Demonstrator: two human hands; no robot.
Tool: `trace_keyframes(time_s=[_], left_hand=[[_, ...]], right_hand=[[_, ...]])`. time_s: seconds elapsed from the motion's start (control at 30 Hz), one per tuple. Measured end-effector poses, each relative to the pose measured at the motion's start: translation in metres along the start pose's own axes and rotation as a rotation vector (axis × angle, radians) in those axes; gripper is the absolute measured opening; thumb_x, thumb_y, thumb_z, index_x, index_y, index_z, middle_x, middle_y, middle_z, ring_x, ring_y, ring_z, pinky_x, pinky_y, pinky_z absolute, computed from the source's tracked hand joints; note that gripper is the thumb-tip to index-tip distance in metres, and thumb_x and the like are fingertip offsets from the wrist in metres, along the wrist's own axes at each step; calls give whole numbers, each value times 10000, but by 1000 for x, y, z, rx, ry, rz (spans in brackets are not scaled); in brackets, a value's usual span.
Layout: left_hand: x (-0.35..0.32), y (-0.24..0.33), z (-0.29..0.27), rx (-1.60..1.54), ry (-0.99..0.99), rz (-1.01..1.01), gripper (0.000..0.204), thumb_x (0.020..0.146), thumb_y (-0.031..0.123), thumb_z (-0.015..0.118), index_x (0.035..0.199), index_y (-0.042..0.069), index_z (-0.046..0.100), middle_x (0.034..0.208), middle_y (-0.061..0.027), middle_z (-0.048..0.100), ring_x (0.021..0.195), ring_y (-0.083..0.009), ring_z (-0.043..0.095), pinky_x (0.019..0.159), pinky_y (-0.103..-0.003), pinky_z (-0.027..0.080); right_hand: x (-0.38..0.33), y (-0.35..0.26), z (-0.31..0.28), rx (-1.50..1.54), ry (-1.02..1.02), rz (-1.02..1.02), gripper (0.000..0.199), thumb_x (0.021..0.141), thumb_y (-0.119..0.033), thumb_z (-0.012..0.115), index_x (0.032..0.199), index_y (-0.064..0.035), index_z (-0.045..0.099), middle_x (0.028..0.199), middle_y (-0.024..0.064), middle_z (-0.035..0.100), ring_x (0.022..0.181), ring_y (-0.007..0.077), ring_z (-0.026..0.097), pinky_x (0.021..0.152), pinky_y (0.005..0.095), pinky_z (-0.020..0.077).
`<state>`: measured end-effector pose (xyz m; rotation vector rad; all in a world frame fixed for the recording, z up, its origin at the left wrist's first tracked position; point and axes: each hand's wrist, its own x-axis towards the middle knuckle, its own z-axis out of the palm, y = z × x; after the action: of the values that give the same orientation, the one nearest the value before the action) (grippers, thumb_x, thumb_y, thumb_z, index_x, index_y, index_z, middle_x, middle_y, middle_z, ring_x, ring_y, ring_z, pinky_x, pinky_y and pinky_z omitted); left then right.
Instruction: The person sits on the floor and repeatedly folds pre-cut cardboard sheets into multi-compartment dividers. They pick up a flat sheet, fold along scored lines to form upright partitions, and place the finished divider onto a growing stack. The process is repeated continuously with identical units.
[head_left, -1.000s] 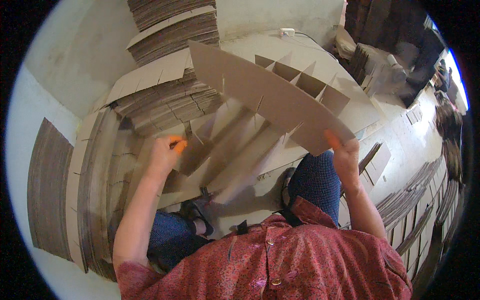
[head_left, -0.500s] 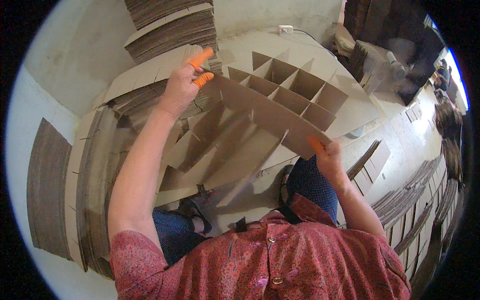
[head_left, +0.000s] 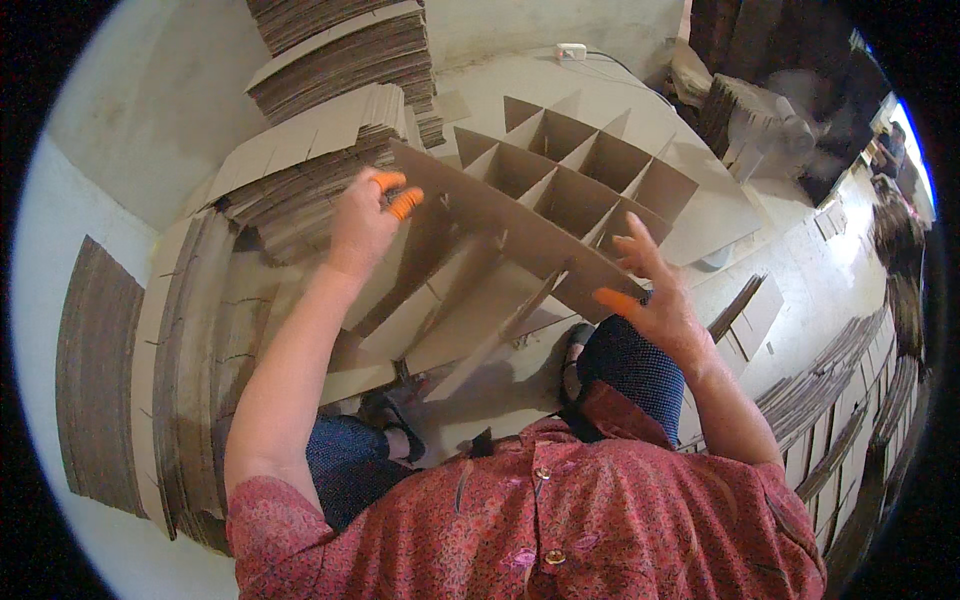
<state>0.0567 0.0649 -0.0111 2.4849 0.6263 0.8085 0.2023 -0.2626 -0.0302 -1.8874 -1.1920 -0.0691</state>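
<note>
A brown cardboard divider with crossed panels stands before me, its square cells point(head_left: 560, 130) on the far side. One long cardboard strip point(head_left: 520, 228) runs slantwise across it, and slotted panels point(head_left: 455, 310) slope toward my legs on the near side. My left hand point(head_left: 365, 225), with orange finger covers on thumb and forefinger, is beside the strip's left end, those two fingers parted. At the other end, my right hand point(head_left: 665, 300) has its fingers spread, with the orange-covered thumb against the strip's near face and other fingers beyond its top edge.
Stacks of slotted cardboard point(head_left: 310, 130) rise at the left and back left, by the wall. Under the divider lies a pale flat sheet point(head_left: 730, 220). A white power adapter point(head_left: 570, 51) with a cable sits at the back. More cardboard pieces point(head_left: 830, 370) lie in rows at right.
My left hand has come off the strip's left end and moved down and nearer. My right hand has loosened its grip and spread its fingers. The strip sits slightly lower at its right.
</note>
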Motion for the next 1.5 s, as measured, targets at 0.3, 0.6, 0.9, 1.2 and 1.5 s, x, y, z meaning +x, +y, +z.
trace_keyframes(time_s=[0.3,0.6,0.9,1.2,1.5], left_hand=[[-14,-14,17,356,-326,-61,190,771,167,644,884,15,638,758,-224,594,718,-360,592,645,-411,460],[14,-32,-6,357,279,168,458,766,244,697,1146,25,564,1148,-125,580,1054,-304,518,874,-395,430],[79,-77,-66,559,86,-146,338,809,106,591,1145,69,577,1045,-125,614,937,-301,574,819,-404,460],[-45,52,-16,126,88,744,314,754,34,548,1062,16,608,1133,-134,589,1014,-280,587,836,-341,495],[-33,-1,-52,-219,350,-19,539,776,149,693,1241,-2,466,961,-68,599,795,-150,561,669,-284,483]], right_hand=[[20,-11,-14,-166,-406,-53,585,785,6,523,1341,-115,386,756,269,566,696,411,583,635,430,474],[33,8,0,-318,-409,-74,596,746,20,530,1317,-111,421,796,232,591,696,401,575,637,447,458],[48,13,11,-449,-288,-88,438,837,-93,535,1268,-73,459,899,197,612,800,358,607,682,409,495],[56,-43,40,1365,-210,538,334,894,-174,550,1158,29,531,1010,126,597,858,243,613,793,298,475],[23,-54,16,579,151,168,194,819,-29,604,1008,4,629,886,61,658,816,131,586,712,267,470]])
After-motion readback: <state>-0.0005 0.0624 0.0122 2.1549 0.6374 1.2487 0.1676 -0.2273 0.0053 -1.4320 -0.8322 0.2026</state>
